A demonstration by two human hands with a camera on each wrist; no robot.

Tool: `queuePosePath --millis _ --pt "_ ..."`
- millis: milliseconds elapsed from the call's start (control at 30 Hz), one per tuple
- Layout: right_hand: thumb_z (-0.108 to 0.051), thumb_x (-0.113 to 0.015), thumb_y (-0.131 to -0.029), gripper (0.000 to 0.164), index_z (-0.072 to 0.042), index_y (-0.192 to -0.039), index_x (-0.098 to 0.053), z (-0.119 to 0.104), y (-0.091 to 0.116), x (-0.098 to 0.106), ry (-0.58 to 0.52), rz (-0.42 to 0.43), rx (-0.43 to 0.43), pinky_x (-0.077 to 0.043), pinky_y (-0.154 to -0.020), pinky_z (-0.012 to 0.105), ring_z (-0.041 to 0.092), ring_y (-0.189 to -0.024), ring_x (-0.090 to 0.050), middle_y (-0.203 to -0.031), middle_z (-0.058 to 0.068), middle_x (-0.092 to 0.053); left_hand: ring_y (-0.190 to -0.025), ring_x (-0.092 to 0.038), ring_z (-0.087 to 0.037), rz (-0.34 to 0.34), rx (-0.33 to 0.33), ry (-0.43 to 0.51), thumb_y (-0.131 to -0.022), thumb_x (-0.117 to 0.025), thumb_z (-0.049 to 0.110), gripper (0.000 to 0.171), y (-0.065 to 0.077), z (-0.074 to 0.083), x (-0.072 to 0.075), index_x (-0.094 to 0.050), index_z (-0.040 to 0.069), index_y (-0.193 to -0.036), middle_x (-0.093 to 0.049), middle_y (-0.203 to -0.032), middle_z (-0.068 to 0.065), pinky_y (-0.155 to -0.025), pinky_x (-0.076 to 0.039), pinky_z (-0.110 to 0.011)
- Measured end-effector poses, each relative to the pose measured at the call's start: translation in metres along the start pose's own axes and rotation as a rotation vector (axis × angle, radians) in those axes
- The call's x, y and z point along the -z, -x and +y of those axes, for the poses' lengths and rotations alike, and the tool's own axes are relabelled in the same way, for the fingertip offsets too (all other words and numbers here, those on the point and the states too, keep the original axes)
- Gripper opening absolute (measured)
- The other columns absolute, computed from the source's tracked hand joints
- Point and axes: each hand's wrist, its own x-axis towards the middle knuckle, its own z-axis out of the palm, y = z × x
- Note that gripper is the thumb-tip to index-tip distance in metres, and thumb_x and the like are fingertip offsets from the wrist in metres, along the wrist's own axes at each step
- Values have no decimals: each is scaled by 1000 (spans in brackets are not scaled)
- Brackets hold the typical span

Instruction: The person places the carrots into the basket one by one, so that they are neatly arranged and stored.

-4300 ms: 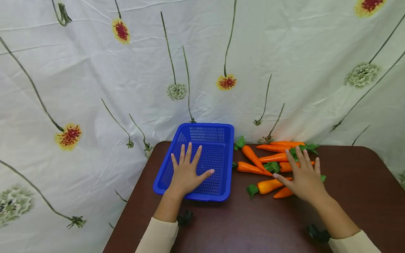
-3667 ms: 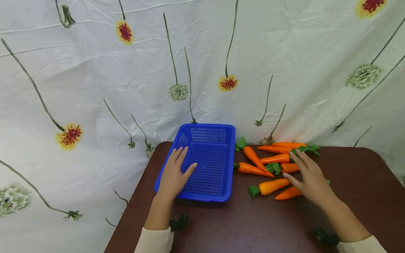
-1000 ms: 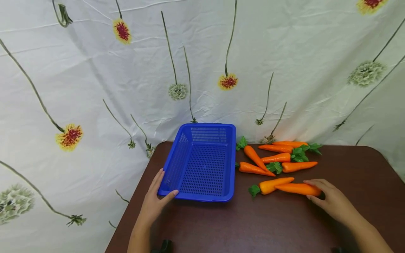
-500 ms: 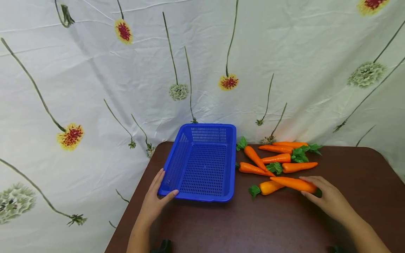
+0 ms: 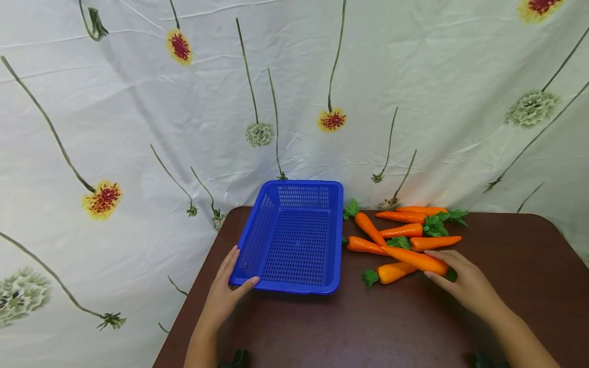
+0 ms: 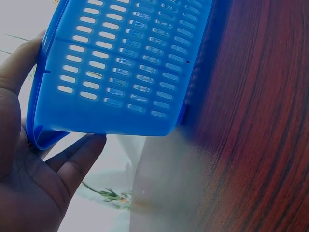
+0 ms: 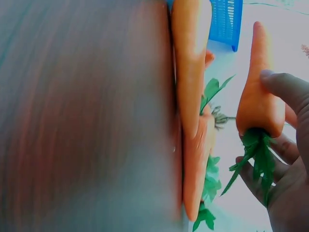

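Observation:
A blue plastic basket (image 5: 335, 235) with slotted walls stands on the table. My left hand (image 5: 222, 296) holds its near left corner, thumb at the front rim and fingers along the left side; the left wrist view shows these fingers against the slotted wall (image 6: 120, 113). My right hand (image 5: 467, 286) pinches an orange carrot (image 5: 414, 258) near its leafy end, thumb on one side and fingers on the other. In the right wrist view the held carrot (image 7: 260, 108) is up off the table, tip pointing away from the palm. Beneath it in the head view lies a yellower carrot (image 5: 391, 273).
Several more carrots (image 5: 368, 227) with green tops lie in a loose group to the right of the basket. They rest on a dark brown table (image 5: 349, 327). A white cloth (image 5: 294, 92) printed with flowers hangs behind the table.
My left hand came from over the basket to its near left corner and stays there. My right hand took hold of the carrot, raised it and moved it leftward over the other carrots.

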Motion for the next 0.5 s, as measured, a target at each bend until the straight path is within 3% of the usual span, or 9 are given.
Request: queuePosePath --millis 133,267,500 --pt "-25 -83 -84 51 -18 -132 -67 -7 -6 -3 -17 14 17 -45 -89 37 29 -117 -58 -129 7 -66 -156 -21 -31 1 -2 3 -86 -80 42 92 0 -1 0 -29 23 -161 -21 -170 2 -121 -26 -62" --pt "-24 -83 -84 52 -20 -133 -66 -15 -14 -7 -37 24 43 -46 -92 36 28 -120 -57 -132 7 -66 -156 -21 -32 -4 2 0 -86 -79 42 93 0 -2 0 -27 24 -161 -20 -170 3 -120 -26 -64" --pt "-19 -81 -86 50 -15 -133 -65 -32 -24 -13 -94 11 59 -48 -92 59 33 -118 -58 -130 11 -64 -156 -20 -34 -8 3 -2 -87 -78 43 93 0 -2 -1 -26 26 -162 -20 -170 1 -120 -25 -66"
